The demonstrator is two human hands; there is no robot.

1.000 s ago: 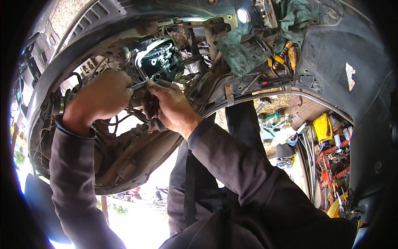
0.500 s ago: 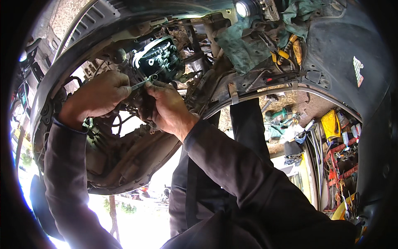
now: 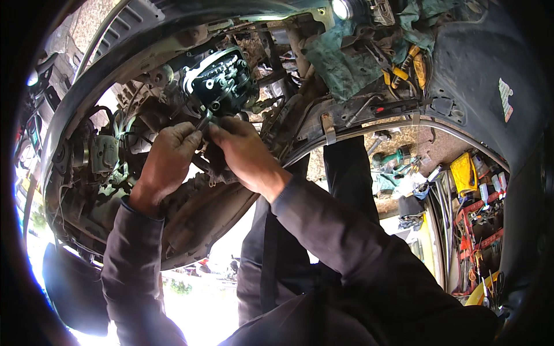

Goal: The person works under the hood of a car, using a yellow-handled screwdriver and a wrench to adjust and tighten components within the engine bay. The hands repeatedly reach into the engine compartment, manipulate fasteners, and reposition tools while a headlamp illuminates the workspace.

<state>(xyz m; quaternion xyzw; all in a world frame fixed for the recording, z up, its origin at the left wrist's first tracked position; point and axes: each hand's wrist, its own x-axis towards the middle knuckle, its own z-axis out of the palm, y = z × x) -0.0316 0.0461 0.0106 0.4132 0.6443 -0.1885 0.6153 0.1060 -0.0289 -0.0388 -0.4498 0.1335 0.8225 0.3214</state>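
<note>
Deep in the engine bay my two hands meet just below an exposed, oily engine part (image 3: pixel 218 81) with a pale rim. My left hand (image 3: pixel 170 155) is closed, its thumb and fingers pinching a slim metal wrench (image 3: pixel 206 118), most of which the fingers hide. Beside it my right hand (image 3: pixel 248 151) is closed too, fingertips pressed together close to the wrench. What those fingertips hold, if anything, is hidden. Hoses and dark metal parts surround both hands.
A lit lamp (image 3: pixel 342 8) shines at the top. Green cloth (image 3: pixel 340 66) and yellow-handled pliers (image 3: pixel 399 73) lie on the fender area at right. Below the curved body edge (image 3: pixel 369 128) are a red tool rack (image 3: pixel 482 230), a yellow cloth (image 3: pixel 463 172) and a green power tool (image 3: pixel 395 157).
My left hand has moved right and down, turning, and now meets my right hand. The wrench, earlier lying across toward my right fingers, now points upward between the hands. My right hand has shifted slightly.
</note>
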